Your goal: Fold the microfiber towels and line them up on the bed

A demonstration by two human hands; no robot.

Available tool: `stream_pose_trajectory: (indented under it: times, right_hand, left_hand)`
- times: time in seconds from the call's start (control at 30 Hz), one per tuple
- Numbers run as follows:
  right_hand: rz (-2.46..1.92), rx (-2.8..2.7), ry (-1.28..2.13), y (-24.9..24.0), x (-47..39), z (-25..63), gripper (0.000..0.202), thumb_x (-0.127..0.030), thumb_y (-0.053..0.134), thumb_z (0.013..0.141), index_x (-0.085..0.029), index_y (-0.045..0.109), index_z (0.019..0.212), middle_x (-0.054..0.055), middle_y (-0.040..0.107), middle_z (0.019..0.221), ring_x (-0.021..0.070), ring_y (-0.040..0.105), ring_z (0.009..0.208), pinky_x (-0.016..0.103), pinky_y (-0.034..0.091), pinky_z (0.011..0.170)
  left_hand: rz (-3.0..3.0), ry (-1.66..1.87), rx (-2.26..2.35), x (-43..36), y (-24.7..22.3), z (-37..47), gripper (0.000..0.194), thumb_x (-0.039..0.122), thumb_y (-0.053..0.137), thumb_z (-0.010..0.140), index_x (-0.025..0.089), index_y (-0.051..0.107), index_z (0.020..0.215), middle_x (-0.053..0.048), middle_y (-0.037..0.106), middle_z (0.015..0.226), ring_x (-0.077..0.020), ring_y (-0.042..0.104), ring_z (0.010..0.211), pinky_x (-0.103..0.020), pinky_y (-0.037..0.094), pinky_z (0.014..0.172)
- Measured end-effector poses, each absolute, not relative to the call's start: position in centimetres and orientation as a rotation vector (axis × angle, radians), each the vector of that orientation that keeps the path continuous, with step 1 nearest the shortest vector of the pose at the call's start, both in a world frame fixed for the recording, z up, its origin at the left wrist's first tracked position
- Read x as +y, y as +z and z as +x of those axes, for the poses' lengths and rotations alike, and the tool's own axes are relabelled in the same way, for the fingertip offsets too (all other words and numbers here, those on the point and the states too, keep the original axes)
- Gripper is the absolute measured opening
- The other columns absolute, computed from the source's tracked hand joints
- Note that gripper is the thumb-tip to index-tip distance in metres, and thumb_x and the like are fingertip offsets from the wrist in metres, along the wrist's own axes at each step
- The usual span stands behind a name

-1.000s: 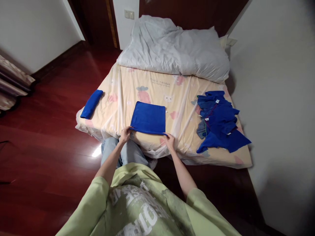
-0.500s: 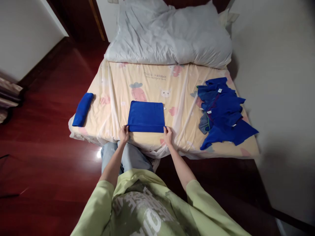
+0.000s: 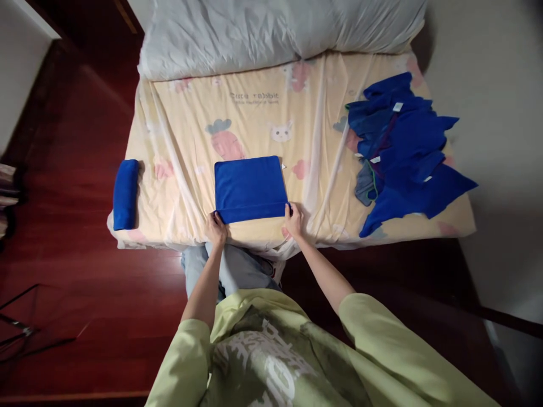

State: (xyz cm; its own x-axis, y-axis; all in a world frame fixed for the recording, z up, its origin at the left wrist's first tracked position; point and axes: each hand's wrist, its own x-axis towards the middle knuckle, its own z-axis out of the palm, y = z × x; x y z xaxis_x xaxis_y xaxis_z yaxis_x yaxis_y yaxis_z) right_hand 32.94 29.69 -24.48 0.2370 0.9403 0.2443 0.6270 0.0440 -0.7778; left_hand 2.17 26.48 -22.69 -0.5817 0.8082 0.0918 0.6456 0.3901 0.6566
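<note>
A blue cloth (image 3: 251,183) lies flat on the bed, its near edge turned over in a narrow strip. My left hand (image 3: 216,228) pinches the near left corner of that strip. At the near right corner, my right hand (image 3: 294,220) grips the same folded edge between thumb and fingers. A small white tag shows at the cloth's right side. To the left, by the bed's edge, sits a rolled blue cloth (image 3: 125,194). A loose heap of blue cloths (image 3: 407,147) with white tags, one greyer with green edging, spreads on the right.
The bed (image 3: 178,141) wears a yellow sheet printed with carrots and rabbits. Across its far side lies a large grey-white quilt or pillow (image 3: 254,39). A wall (image 3: 500,113) runs along the right. Thin black stand legs (image 3: 25,330) rest on the dark red floor at left.
The view has tilted down and shifted, so the bed appears higher. Both hands keep hold of the folded near edge, which looks slightly wider now.
</note>
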Motion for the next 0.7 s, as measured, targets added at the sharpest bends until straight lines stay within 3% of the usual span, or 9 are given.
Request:
stream_pose_trajectory:
  times: [0.13,0.4,0.7]
  right_hand:
    - [-1.688,-1.439,0.451,-24.7,29.7,33.0,0.051,-0.056,0.039,0.107,-0.017,0.072,0.103,0.014,0.077,0.096,0.0241,0.073,0.088,0.036,0.055,0.087]
    - [-1.711,-1.397,0.434,-25.6,29.8,33.0,0.055,-0.06,0.037,0.106,-0.017,0.071,0.101,0.016,0.076,0.095,0.0264,0.072,0.088,0.038,0.055,0.086]
    - [-1.686,-1.384,0.467,-24.7,29.8,32.9,0.046,-0.055,0.04,0.105,-0.018,0.067,0.102,0.014,0.072,0.092,0.0253,0.069,0.087,0.037,0.054,0.086]
  left_hand:
    - [1.273,0.955,2.433,26.3,-22.8,2.2,0.034,0.042,0.038,0.109,0.022,0.065,0.104,-0.01,0.069,0.093,-0.0265,0.067,0.093,-0.039,0.048,0.085]
    - [1.318,1.017,2.396,25.7,-23.4,2.4,0.035,0.04,0.037,0.109,0.02,0.065,0.111,-0.014,0.071,0.11,-0.0276,0.066,0.106,-0.041,0.048,0.095]
    - [1.319,1.065,2.364,25.8,-24.0,2.4,0.037,0.043,0.038,0.109,0.019,0.066,0.116,-0.015,0.07,0.116,-0.0282,0.065,0.112,-0.042,0.047,0.102]
